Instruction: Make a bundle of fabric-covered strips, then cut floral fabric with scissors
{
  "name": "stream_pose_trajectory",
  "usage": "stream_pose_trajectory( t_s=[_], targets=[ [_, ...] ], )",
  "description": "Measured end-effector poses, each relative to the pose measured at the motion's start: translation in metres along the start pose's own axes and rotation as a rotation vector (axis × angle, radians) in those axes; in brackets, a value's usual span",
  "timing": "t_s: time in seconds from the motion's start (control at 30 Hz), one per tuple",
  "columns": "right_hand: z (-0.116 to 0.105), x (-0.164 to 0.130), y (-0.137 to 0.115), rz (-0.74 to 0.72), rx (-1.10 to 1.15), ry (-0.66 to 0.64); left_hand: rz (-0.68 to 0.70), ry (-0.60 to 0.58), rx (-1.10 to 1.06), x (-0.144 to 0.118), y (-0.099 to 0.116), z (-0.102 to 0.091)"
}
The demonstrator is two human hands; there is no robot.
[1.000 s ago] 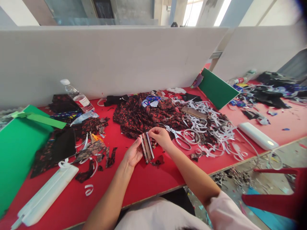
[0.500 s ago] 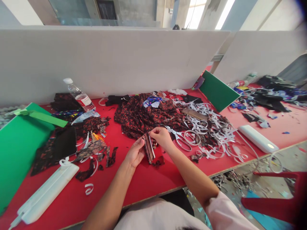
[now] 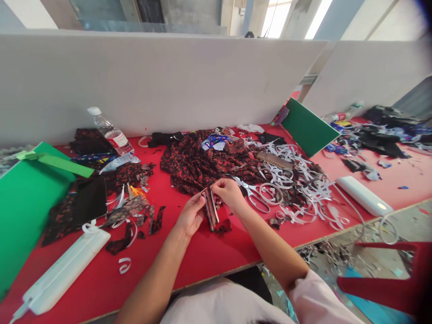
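Note:
Between my two hands hangs a narrow piece of dark patterned fabric [image 3: 211,211] with a white strip along its right side. My left hand [image 3: 192,213] pinches its upper left edge, thumb on top. The fingers of my right hand [image 3: 227,192] are closed on its upper right corner, by the white strip. Just beyond lies a crumpled heap of dark red-flowered cloth [image 3: 189,162]. Scissors [image 3: 251,191] with pale handles rest to the right of my right hand. A small dark scrap [image 3: 223,226] is on the red table beneath the piece.
White ribbon strips [image 3: 310,193] pile up at the right. Fabric scraps [image 3: 130,211], a black phone-like slab [image 3: 90,200] and a white power strip [image 3: 67,270] lie left. A water bottle [image 3: 113,135] leans near the white partition [image 3: 162,85]. A red stool [image 3: 381,288] stands at the lower right.
My hands stay almost in place, both still holding the fabric piece. The view has shifted very slightly.

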State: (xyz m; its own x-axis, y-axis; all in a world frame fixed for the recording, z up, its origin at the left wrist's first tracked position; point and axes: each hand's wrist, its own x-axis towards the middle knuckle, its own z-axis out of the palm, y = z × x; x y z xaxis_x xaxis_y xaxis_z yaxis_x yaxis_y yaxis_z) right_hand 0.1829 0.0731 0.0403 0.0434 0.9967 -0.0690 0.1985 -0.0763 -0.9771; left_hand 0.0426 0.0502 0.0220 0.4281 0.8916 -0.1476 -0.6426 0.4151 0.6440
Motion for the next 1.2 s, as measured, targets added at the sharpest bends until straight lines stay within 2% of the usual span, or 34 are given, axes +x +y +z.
stream_pose_trajectory(
  t_s=[0.5, 0.83, 1.2],
  targets=[
    [-0.0027, 0.0005, 0.0052, -0.067, -0.022, -0.017, 0.003, 0.010, 0.014, -0.0016, -0.0006, 0.0015],
    [-0.0011, -0.0064, -0.0018, -0.068, 0.036, 0.004, 0.000, 0.044, -0.055, -0.0012, 0.0026, 0.0042],
    [-0.0002, -0.0065, 0.0015, -0.062, 0.049, 0.024, 0.005, -0.004, 0.018, -0.0022, 0.0006, 0.0033]
  ],
)
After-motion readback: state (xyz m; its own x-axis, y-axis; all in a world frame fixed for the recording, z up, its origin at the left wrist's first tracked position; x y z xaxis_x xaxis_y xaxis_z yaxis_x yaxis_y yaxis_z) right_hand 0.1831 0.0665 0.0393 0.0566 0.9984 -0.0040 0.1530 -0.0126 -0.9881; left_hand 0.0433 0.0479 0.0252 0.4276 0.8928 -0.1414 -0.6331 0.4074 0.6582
